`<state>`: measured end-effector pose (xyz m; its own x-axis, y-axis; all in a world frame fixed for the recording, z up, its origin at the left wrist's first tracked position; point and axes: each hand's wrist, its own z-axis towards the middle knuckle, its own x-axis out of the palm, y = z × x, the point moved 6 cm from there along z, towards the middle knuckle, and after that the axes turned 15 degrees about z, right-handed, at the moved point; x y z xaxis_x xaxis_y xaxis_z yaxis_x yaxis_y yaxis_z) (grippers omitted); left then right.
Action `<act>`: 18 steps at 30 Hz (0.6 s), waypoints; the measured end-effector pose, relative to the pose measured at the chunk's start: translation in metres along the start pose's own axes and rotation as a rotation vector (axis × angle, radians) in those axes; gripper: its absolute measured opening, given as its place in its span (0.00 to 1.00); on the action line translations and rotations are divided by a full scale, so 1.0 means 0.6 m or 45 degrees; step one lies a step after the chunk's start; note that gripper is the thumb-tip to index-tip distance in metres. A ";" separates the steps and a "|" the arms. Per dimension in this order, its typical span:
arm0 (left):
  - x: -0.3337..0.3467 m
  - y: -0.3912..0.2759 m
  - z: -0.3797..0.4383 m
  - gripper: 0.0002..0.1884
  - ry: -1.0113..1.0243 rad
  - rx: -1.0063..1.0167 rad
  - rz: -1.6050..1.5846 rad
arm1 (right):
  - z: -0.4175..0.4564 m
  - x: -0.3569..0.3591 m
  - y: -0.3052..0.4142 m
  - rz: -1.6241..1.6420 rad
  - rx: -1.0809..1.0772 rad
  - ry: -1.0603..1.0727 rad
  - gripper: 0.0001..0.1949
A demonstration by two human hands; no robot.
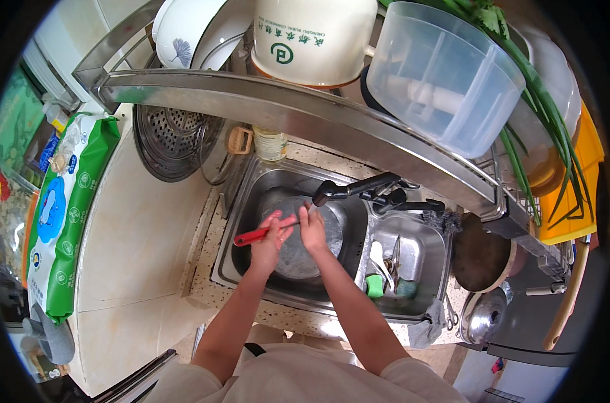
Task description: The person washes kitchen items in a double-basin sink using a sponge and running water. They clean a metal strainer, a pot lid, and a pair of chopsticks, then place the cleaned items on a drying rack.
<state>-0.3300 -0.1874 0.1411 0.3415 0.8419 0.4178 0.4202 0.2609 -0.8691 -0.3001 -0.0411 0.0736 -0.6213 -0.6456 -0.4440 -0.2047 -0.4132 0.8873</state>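
Observation:
Over the left bowl of a steel double sink (227,264), my left hand (268,242) grips a utensil by its red handle (252,236). The handle slants up to the right. My right hand (312,229) closes around the utensil's metal end, just under the black faucet (330,192). That end is mostly hidden by my fingers and blurred, so its kind cannot be told. Below both hands, a round, shiny basin or pan (297,259) with water in it sits in the left bowl.
In the right bowl lie a green sponge (374,285), a white spoon (378,256) and a darker scouring pad (406,288). A steel rack (305,108) crosses above the sink, bearing a cream pot (312,40) and a clear plastic container (441,75). A grey cloth (428,325) hangs over the front edge.

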 end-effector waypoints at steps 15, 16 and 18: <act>0.013 -0.051 -0.059 0.21 0.345 0.150 0.264 | 0.076 0.029 -0.017 0.528 0.623 0.176 0.24; 0.013 -0.044 -0.052 0.22 0.282 0.148 0.258 | 0.087 0.025 -0.009 0.498 0.514 0.166 0.23; 0.024 -0.027 -0.034 0.24 0.173 0.187 0.364 | 0.098 0.019 -0.009 0.671 0.558 0.086 0.19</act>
<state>-0.3148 -0.1893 0.1663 0.5408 0.8228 0.1747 0.1694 0.0968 -0.9808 -0.3506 -0.0086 0.0710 -0.6761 -0.7338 0.0666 -0.1838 0.2555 0.9492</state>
